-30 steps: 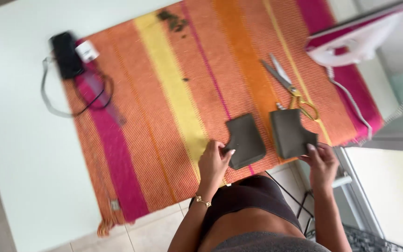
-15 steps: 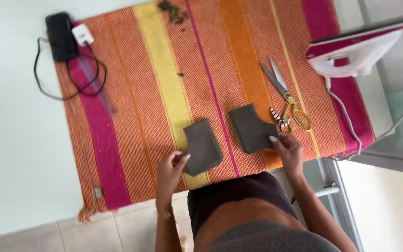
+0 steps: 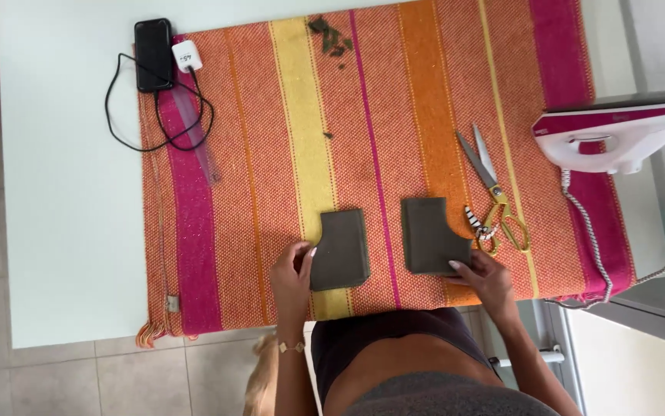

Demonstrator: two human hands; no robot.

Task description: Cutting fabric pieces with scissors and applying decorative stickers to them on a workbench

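Two dark grey fabric pieces lie flat on the striped cloth (image 3: 255,154): left piece (image 3: 340,250) under the left hand's (image 3: 291,279) loosely spread fingers, right piece (image 3: 431,236) touched by the right hand's (image 3: 486,281) flat fingers. Scissors (image 3: 492,192) lie just beyond.

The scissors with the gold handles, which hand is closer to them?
Right. The right hand rests on the edge of a dark fabric piece just below the scissors. The left hand is far across, at the other dark fabric piece.
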